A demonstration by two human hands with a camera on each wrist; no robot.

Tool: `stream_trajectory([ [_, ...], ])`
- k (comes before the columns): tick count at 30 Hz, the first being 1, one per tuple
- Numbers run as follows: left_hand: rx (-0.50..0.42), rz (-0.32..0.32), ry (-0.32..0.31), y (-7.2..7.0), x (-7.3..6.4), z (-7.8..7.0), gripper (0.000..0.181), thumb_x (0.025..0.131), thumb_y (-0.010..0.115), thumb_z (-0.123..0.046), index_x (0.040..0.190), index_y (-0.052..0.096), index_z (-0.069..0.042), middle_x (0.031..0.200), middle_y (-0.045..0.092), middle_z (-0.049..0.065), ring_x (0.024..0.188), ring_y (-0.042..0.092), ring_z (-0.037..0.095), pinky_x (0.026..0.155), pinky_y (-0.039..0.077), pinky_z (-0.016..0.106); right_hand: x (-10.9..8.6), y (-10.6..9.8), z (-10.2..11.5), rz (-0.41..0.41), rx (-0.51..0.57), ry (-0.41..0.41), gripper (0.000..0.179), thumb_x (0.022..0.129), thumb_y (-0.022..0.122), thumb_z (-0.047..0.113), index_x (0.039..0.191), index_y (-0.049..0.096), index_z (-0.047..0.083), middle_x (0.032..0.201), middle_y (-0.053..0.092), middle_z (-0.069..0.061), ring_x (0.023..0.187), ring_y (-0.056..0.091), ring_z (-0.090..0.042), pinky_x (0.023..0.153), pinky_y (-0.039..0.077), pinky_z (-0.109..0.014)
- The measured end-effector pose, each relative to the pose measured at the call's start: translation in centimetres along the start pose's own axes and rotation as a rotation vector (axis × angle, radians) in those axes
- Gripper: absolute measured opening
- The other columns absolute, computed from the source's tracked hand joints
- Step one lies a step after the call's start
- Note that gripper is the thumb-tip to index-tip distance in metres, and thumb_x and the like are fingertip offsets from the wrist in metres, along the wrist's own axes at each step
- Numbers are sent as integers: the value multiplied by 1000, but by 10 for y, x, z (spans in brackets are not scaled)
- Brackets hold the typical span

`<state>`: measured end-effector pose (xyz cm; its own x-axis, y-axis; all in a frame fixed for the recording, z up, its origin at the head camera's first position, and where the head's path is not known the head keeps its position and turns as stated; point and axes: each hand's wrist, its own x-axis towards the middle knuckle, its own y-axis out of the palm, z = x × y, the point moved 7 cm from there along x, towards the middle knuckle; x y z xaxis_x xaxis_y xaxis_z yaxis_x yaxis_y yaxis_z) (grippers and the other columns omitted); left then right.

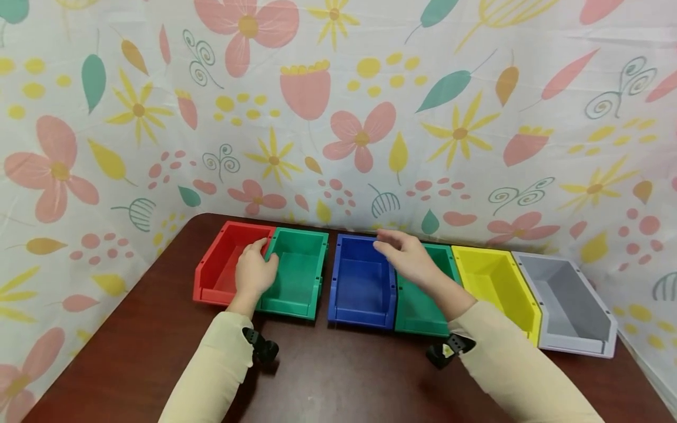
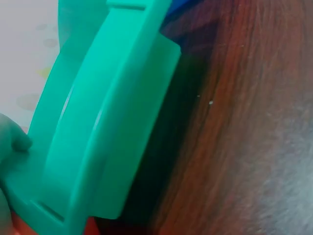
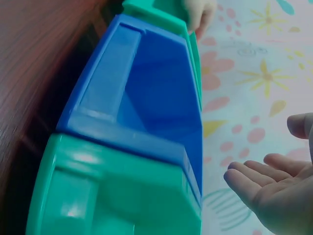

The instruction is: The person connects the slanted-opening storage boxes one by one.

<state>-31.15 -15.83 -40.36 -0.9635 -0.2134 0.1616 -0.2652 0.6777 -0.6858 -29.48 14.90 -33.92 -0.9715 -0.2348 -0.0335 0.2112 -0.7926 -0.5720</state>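
My left hand [image 1: 255,271] pinches the side wall of the left green bin [image 1: 297,273], where it meets the red bin [image 1: 224,264]. In the left wrist view a thumb [image 2: 18,141] presses the inside of that green wall. My right hand [image 1: 407,256] hovers over the right rim of the blue bin [image 1: 362,288] and the second green bin [image 1: 418,305], holding nothing. Seen in the right wrist view, its fingers [image 3: 259,181] are loosely spread, apart from the bins. The right forearm partly hides the second green bin.
To the right stand a yellow bin [image 1: 483,273] and a grey bin [image 1: 563,288]. A narrow gap separates the left green bin from the blue one. All the bins rest on a dark wooden table [image 1: 328,376], backed by a flower-patterned cloth [image 1: 359,76].
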Motion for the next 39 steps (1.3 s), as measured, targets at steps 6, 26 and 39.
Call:
stream_trajectory([
  [6, -3, -113, 12, -2, -4, 0, 43, 92, 55, -26, 131, 56, -9, 104, 68, 15, 81, 64, 31, 74, 52, 44, -9, -13, -18, 33, 185, 90, 61, 99, 45, 38, 148, 28, 7, 151, 33, -19, 134, 41, -35, 104, 40, -47],
  [26, 6, -209, 57, -6, -7, -1, 35, 88, 56, -22, 121, 63, -11, 57, 56, 6, 45, 45, 17, 45, 36, 28, -23, -10, -31, 110, 399, 266, 69, 99, 42, 41, 151, 16, 3, 150, 28, -28, 133, 40, -39, 99, 46, -42],
  [39, 9, -210, 66, -6, -7, -2, 35, 89, 57, -22, 121, 63, -9, 54, 53, 6, 43, 43, 17, 45, 36, 27, -18, 3, -28, 112, 422, 262, 66, 99, 45, 36, 151, 19, 5, 152, 27, -23, 134, 39, -38, 101, 44, -42],
])
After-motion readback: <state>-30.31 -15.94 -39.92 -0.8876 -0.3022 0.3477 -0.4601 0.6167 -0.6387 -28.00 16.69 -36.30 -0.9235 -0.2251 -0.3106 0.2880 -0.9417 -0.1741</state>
